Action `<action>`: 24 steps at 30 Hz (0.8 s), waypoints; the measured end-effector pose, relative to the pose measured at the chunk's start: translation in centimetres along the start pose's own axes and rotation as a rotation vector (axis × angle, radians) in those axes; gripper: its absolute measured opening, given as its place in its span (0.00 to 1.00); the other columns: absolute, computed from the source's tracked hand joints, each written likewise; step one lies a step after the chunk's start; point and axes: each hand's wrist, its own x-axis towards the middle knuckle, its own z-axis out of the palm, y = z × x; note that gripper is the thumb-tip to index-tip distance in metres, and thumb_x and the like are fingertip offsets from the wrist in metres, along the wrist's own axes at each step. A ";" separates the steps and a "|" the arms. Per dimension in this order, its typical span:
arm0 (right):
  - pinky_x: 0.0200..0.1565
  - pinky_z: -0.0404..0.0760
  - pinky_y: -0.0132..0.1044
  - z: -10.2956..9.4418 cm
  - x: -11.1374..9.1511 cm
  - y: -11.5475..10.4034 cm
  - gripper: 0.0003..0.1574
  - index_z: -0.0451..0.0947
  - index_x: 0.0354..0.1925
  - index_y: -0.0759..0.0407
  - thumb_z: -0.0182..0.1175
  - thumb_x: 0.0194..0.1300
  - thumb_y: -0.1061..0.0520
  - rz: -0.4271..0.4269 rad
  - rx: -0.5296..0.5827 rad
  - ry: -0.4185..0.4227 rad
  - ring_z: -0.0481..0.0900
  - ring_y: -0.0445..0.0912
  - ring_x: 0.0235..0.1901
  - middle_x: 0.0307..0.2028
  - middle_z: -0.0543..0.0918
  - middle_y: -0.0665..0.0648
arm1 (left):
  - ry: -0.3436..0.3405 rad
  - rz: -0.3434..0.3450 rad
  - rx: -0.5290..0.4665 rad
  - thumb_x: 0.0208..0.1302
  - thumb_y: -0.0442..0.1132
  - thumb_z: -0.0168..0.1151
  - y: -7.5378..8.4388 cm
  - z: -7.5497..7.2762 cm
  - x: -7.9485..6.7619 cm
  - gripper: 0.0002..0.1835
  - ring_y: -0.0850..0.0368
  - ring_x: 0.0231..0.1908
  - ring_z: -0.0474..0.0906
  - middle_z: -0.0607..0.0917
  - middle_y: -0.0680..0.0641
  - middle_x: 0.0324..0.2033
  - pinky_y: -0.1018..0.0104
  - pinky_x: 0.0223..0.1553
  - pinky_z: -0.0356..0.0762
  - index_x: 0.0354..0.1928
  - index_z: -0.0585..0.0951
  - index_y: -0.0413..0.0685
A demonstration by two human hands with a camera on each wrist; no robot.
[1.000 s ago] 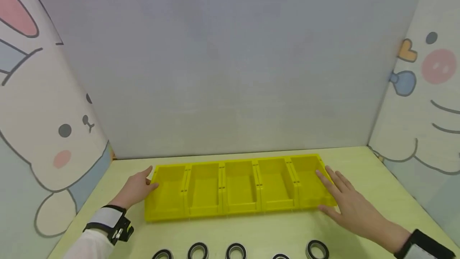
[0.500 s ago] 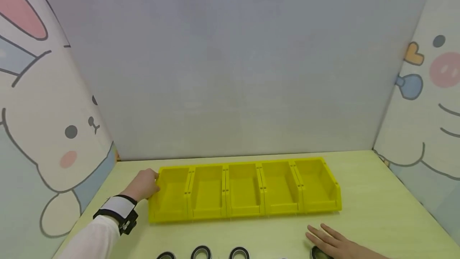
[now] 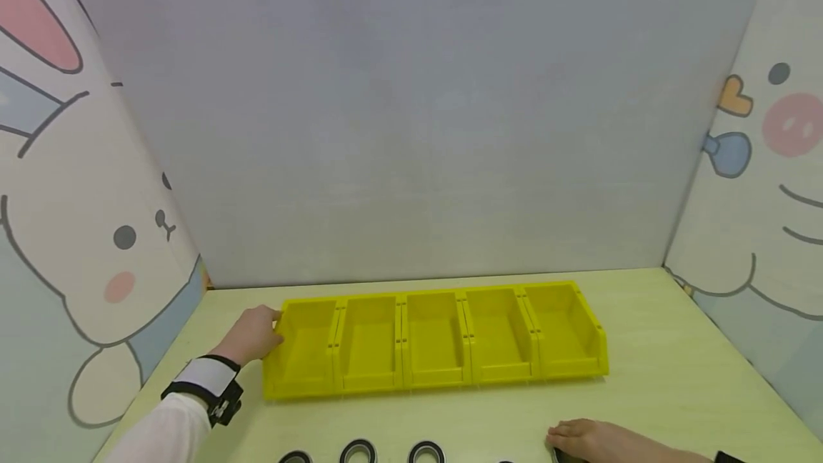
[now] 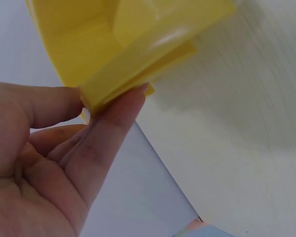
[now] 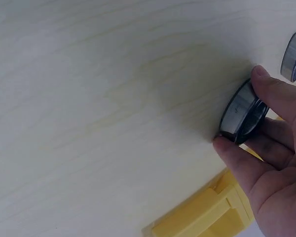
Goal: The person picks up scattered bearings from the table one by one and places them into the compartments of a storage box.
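A row of joined yellow storage bins [image 3: 437,379] lies across the table, its several compartments holding nothing visible. At the row's left end, my left hand [image 3: 251,334] grips the side wall; the left wrist view has thumb and fingers pinching the yellow rim [image 4: 158,47]. My right hand [image 3: 594,440] is low at the right, in front of the bins. Its thumb and fingers pinch a ball bearing [image 5: 239,113] by its outer edge in the right wrist view, the ring tilted close to the table. In the head view the hand mostly covers that bearing.
More bearings lie in a line along the bottom of the head view, among them a middle bearing [image 3: 426,443] and one left of it [image 3: 358,442], partly cut off. A grey back wall [image 3: 418,127] and printed side panels [image 3: 58,270] enclose the table [image 3: 662,349].
My right hand has left the bins' right end, come down toward the front and taken hold of the rightmost bearing. The left hand has closed on the left bin wall.
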 end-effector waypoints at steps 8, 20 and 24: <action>0.35 0.80 0.28 -0.9 0.9 -0.5 0.24 0.79 0.47 0.61 0.52 0.68 0.44 -0.062 -0.005 0.022 0.79 0.36 0.39 0.41 0.83 0.52 | 0.004 0.008 -0.016 0.60 0.30 0.59 -0.1 0.3 0.0 0.26 0.56 0.26 0.75 0.78 0.29 0.48 0.69 0.24 0.78 0.59 0.67 0.22; 0.41 0.81 0.34 -6.3 1.5 -1.9 0.26 0.80 0.50 0.58 0.68 0.53 0.49 0.222 0.065 -0.094 0.80 0.41 0.45 0.46 0.83 0.53 | -0.011 0.025 -0.059 0.58 0.28 0.60 -0.2 0.0 0.3 0.24 0.55 0.26 0.79 0.79 0.28 0.47 0.66 0.24 0.81 0.56 0.70 0.21; 0.38 0.81 0.33 -9.8 2.2 -1.4 0.29 0.80 0.49 0.62 0.70 0.46 0.58 0.261 -0.020 -0.027 0.81 0.45 0.43 0.47 0.83 0.58 | -0.021 0.031 -0.053 0.58 0.27 0.59 -0.2 -0.3 0.5 0.23 0.55 0.25 0.79 0.80 0.30 0.43 0.66 0.24 0.81 0.54 0.71 0.20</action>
